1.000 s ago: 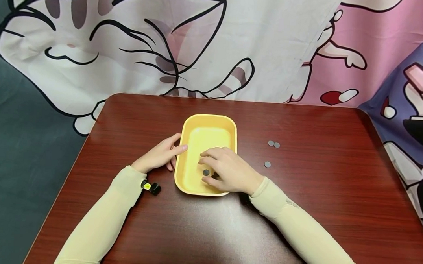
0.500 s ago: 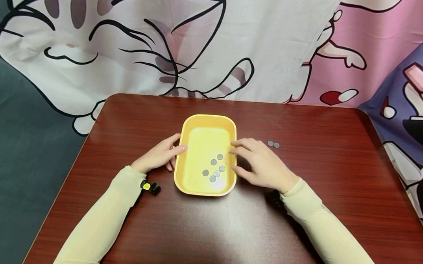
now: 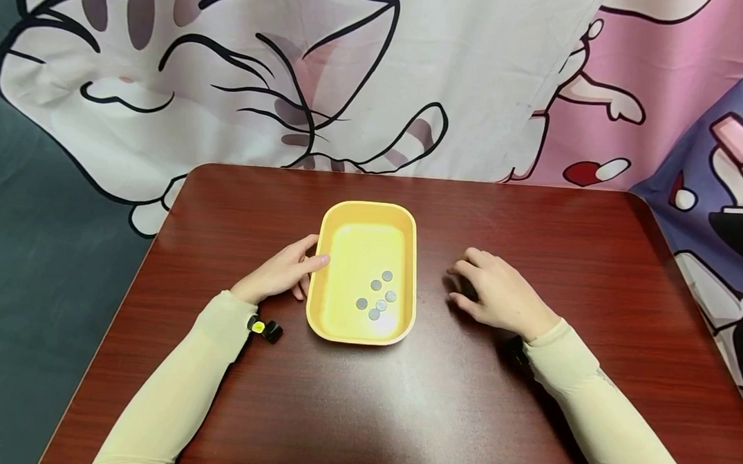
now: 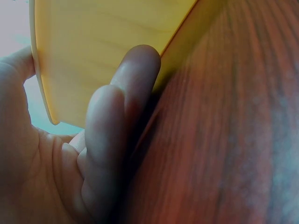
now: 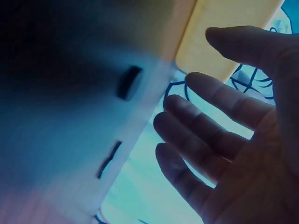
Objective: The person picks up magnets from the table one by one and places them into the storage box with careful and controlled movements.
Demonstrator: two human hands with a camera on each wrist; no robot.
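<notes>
A yellow tray point(image 3: 358, 242) stands on the table with several small grey discs, like coins point(image 3: 376, 285), lying flat in its near half. My left hand point(image 3: 279, 273) grips its left side, thumb over the rim. In the left wrist view the fingers point(image 4: 105, 130) press against the tray's outer wall point(image 4: 84, 79) from below. My right hand point(image 3: 499, 293) hovers to the right of the tray, fingers spread and bent a little, holding nothing. The right wrist view has a single coin point(image 5: 130, 84) and a touching pair of coins point(image 5: 110, 159) on the table, hidden from the head view beneath this hand.
The dark reddish wooden table point(image 3: 351, 411) extends around the tray on all sides. Behind its far edge hangs a curtain point(image 3: 478, 77) printed with cartoon figures. A small black device point(image 3: 267, 329) is strapped at my left wrist.
My right hand has moved right, from above the tray past its right rim to over the loose coins on the table, uncovering the coins inside. My left hand and the tray stay put.
</notes>
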